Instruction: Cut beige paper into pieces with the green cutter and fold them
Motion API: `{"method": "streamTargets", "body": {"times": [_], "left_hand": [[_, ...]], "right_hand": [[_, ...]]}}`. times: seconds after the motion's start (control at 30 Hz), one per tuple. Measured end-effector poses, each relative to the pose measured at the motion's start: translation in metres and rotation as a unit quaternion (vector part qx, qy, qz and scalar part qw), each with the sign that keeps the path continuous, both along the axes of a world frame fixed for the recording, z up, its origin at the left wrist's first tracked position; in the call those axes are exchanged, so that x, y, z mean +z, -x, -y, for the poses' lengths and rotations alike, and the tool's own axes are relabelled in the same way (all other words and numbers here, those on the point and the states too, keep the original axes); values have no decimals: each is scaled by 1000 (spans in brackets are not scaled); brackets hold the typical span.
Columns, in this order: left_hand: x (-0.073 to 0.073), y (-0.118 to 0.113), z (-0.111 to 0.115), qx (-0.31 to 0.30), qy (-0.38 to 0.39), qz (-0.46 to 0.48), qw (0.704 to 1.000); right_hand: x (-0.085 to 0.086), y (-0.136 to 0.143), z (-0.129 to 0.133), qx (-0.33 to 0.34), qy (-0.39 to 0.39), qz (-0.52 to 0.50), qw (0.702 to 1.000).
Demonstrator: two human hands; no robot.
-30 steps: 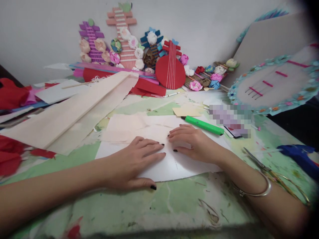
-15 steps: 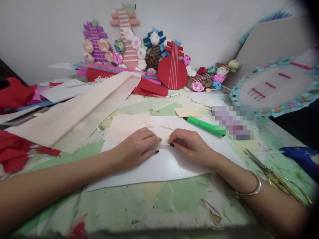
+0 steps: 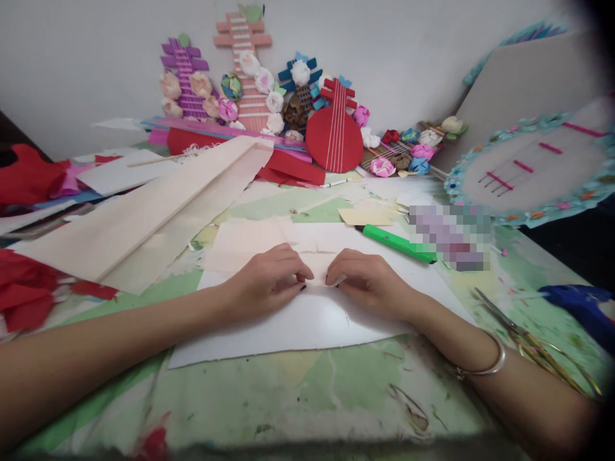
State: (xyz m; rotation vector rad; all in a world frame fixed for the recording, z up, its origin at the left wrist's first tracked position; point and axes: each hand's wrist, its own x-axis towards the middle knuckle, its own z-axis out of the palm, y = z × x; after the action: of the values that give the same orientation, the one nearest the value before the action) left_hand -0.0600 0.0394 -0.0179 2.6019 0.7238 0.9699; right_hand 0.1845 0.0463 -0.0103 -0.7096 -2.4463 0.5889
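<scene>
A thin sheet of pale cream crepe paper (image 3: pixel 250 244) lies over the upper part of a white board (image 3: pixel 269 339). My left hand (image 3: pixel 266 282) pinches the sheet's near edge between thumb and fingertips. Just to its right, my right hand (image 3: pixel 368 282) grips the same edge with curled fingers. A short strip of paper shows between the two hands, with creases above it. Both hands cover parts of the sheet. Beyond my right hand lies a green utility knife (image 3: pixel 398 243), beside a small yellowish paper piece (image 3: pixel 368 218).
Gold-handled scissors (image 3: pixel 526 336) and a blue tool (image 3: pixel 576 307), perhaps a glue gun, lie at right. A large folded cream paper (image 3: pixel 158 214) and red paper (image 3: pixel 26 285) occupy the left. Along the wall stand paper-flowered instrument models, including a red one (image 3: pixel 334 141).
The fingers of both hands have shifted slightly along the paper's near edge, and the left fingertips have curled in more. The camera view has moved a little; the rest stays put.
</scene>
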Motion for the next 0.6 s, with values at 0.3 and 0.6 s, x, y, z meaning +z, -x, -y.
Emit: {"method": "streamTargets", "body": {"times": [0.3, 0.6], "left_hand": [[3, 4, -5, -31, 68, -24, 997], [-1, 6, -4, -35, 3, 4, 999]], "right_hand": [[3, -13, -8, 15, 14, -1, 1000], [11, -11, -3, 62, 40, 3, 997]]}}
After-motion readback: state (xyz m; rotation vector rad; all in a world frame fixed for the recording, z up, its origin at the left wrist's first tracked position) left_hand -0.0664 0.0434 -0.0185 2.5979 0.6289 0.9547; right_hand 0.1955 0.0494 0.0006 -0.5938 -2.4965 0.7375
